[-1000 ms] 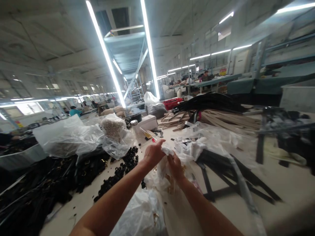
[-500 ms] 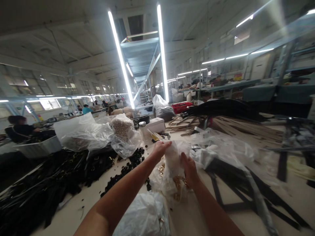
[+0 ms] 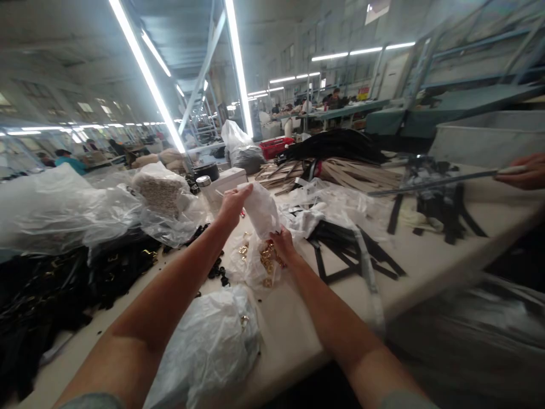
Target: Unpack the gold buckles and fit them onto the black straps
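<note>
A white plastic bag [image 3: 260, 211] is stretched between my two hands above the table. My left hand [image 3: 235, 203] pinches its upper left edge. My right hand [image 3: 283, 244] grips its lower right part, fingers partly hidden. Just beneath lie gold metal buckles [image 3: 267, 260] on thin clear plastic; more gold pieces sit to their left. Closer to me, a bulky white plastic bag [image 3: 208, 335] rests on the table, a few gold pieces showing at its right side.
Black straps [image 3: 68, 289] are heaped at left beside clear bags [image 3: 159, 196]. A metal-lidded jar [image 3: 205, 187] and white box [image 3: 230, 180] stand beyond my left hand. Black strips [image 3: 353, 250] lie at right. Another person's hand [image 3: 525, 171] holds a long thin rod near a grey bin [image 3: 489, 136].
The view has swung right and down, bringing the other person's hand, the grey bin and the table's edge into sight. Both my hands still hold the white bag, now more plainly stretched out.
</note>
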The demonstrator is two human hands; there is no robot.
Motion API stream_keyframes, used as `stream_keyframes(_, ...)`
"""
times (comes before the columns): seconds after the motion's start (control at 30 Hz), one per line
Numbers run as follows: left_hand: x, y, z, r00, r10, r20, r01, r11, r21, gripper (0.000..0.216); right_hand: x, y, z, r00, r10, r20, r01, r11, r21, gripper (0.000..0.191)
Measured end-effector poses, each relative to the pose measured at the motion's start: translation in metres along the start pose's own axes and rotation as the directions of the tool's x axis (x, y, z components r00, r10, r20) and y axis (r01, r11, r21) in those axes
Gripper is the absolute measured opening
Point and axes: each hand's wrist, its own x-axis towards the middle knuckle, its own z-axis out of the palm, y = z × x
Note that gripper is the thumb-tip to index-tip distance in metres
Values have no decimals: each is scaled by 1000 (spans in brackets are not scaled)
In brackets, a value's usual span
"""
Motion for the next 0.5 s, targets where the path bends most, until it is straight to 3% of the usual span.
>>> stream_keyframes(0.23, 6, -4, 3, 996, 69, -61, -73, 995, -71, 36, 11, 13, -3, 994, -2, -108, -4, 999, -48, 14)
stream_keyframes(0.5, 9, -3, 9, 989, 133, -60, -136, 989, -56, 41, 14, 18, -4, 995, 2, -101, -5, 1000, -23, 37)
